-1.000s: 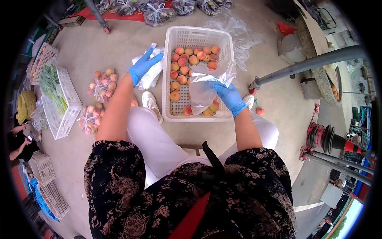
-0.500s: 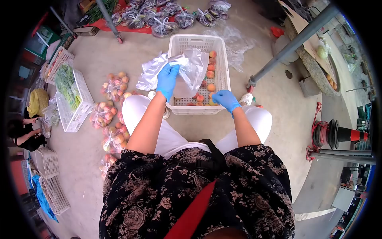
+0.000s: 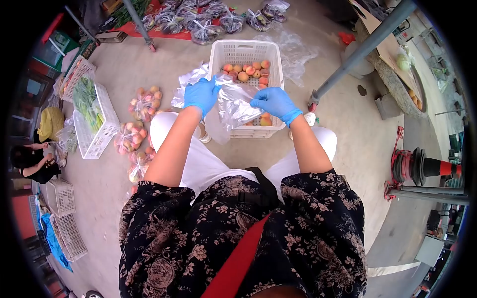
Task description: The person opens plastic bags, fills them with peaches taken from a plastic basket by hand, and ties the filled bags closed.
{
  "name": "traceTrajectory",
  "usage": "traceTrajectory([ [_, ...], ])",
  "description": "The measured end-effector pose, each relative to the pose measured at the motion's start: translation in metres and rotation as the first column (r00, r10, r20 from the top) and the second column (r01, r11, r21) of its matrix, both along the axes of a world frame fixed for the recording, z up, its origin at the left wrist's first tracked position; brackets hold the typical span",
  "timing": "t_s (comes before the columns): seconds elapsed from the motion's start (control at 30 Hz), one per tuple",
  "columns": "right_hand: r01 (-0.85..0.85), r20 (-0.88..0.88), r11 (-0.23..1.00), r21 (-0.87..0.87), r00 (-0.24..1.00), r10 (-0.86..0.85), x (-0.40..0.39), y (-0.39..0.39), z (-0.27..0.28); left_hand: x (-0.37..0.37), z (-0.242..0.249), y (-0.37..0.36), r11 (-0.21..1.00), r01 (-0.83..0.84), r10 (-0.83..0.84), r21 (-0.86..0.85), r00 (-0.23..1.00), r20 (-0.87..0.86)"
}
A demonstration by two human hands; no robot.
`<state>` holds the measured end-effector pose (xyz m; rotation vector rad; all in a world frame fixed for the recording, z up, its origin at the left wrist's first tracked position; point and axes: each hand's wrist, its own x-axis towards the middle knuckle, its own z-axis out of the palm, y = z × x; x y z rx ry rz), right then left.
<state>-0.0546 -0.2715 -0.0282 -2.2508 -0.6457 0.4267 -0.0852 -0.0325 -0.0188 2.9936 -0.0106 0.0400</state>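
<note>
Both hands wear blue gloves. My left hand (image 3: 201, 96) is closed on the left side of a clear plastic bag (image 3: 233, 103). At the bag's right side, my right hand (image 3: 276, 104) pinches its edge. The bag is stretched between the hands over a white plastic crate (image 3: 276, 52). Peaches (image 3: 243, 76) lie in the crate, mostly toward its far half, and the bag hides part of them. Behind my left hand a stack of silvery plastic bags (image 3: 186, 84) hangs at the crate's left side.
Tied bags of peaches (image 3: 130, 136) lie on the floor at left, near a crate of leafy greens (image 3: 97, 134). Bags of dark produce (image 3: 206, 32) lie at the back. A metal pole (image 3: 357, 57) stands at right, a traffic cone (image 3: 437, 168) beyond. A person (image 3: 37, 161) is far left.
My right hand has moved up and left from the crate's near right edge onto the bag. The bag is now stretched between both hands, and my left hand has shifted slightly left.
</note>
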Motion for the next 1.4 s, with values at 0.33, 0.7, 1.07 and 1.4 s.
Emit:
traceTrajectory([
  [0.33,0.076,-0.263,0.921,0.382,0.964,0.030,0.004,0.009,-0.034,0.023,-0.019,0.012,0.825,0.127,-0.019,-0.551,0.980,0.197],
  [0.7,0.448,-0.565,0.758,0.474,0.815,-0.128,-0.016,0.065,-0.083,-0.039,-0.071,-0.041,0.313,-0.295,0.180,-0.903,0.952,-0.248],
  [1.07,0.869,-0.775,-0.286,0.405,0.492,0.397,0.044,-0.069,-0.085,-0.008,-0.074,0.078,0.813,-0.336,0.449,-0.475,0.882,0.144],
  [1.4,0.358,-0.426,0.857,0.370,0.885,-0.187,0.018,-0.024,0.029,-0.014,-0.034,0.024,0.865,0.169,-0.069,-0.472,0.973,0.222],
])
